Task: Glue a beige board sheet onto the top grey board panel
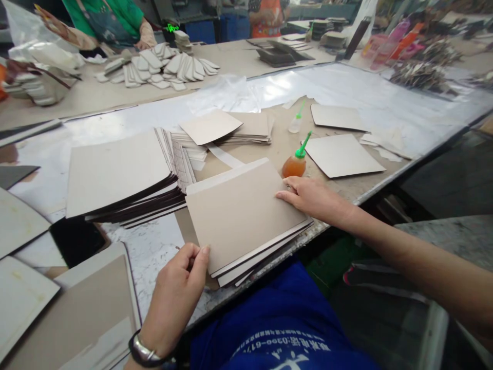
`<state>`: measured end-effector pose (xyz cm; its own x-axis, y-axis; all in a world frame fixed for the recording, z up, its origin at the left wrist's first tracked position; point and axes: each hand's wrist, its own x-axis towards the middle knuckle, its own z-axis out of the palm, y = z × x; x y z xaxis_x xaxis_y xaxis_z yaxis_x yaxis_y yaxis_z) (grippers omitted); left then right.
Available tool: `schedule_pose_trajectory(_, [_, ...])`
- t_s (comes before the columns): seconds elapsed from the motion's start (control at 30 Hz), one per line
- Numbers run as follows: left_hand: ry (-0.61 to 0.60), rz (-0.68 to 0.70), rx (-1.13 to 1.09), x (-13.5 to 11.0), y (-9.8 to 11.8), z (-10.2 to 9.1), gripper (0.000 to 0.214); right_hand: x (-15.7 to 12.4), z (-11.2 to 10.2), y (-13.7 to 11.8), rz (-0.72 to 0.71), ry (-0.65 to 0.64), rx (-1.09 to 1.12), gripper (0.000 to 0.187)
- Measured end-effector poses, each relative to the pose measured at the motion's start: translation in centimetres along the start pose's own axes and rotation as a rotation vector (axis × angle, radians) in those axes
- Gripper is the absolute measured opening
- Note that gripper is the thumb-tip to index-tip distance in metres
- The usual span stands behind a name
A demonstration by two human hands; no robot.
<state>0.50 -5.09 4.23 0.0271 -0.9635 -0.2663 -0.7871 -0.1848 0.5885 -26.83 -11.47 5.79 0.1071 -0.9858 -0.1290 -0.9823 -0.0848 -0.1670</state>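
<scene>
A beige board [246, 210] with a pale strip along its far edge lies on top of a small stack at the table's front edge. My left hand [181, 293] pinches the board's near left corner between thumb and fingers. At the right edge, my right hand [304, 198] grips the same board, thumb on top. Just beyond that hand stands a squeeze bottle [295, 165] of amber liquid with a green nozzle. To the left is a taller stack of boards [119, 169] with dark edges.
Loose boards [344, 155] lie to the right, near a second, clear squeeze bottle [296, 123]. A black phone [79, 239] and more boards [92, 308] are at left. Across the table, a person in green [111, 23] stands behind a heap of small pale pieces [157, 67].
</scene>
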Motion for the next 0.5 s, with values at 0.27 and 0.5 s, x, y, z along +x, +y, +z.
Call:
schedule_pose_trajectory(0.27, [-0.06,0.01,-0.04,0.15,-0.17,0.16,0.037,0.02,0.15,-0.08,-0.004,0.009,-0.097,0.03])
schedule_pose_trajectory(0.5, [-0.083,0.012,-0.037,0.27,-0.33,0.12,0.034,-0.23,-0.16,-0.28,0.018,-0.043,-0.181,0.034])
